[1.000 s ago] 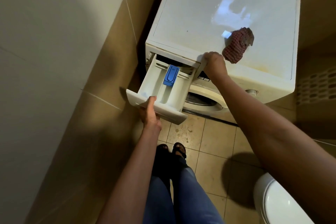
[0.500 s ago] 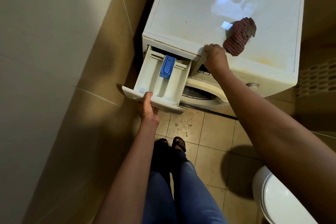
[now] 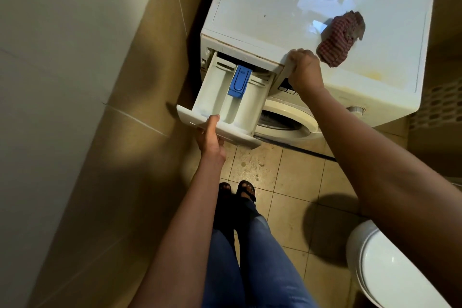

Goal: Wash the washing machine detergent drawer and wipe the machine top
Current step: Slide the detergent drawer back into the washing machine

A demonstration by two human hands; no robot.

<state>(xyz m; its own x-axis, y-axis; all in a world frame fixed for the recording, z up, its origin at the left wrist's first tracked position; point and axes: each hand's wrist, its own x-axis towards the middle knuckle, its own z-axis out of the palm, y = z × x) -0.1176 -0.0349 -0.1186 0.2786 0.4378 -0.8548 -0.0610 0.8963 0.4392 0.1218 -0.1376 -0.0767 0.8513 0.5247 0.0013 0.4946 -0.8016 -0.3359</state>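
Note:
The white detergent drawer (image 3: 217,100) is pulled far out of the washing machine, its blue insert (image 3: 239,81) in the middle compartment. My left hand (image 3: 210,139) grips the drawer's front panel from below, thumb on its top edge. My right hand (image 3: 303,70) is closed over the front edge of the machine top (image 3: 275,2), just right of the drawer slot. A crumpled red checked cloth (image 3: 340,39) lies on the machine top beside my right hand, apart from it.
A tiled wall (image 3: 87,107) stands close on the left of the drawer. The round machine door (image 3: 287,122) is below the drawer. A white toilet (image 3: 390,265) sits at the lower right. My feet in sandals (image 3: 237,190) stand on the tiled floor.
The drawer has slid a little further out with my left hand. My right hand stays on the machine's front edge. The cloth has not moved.

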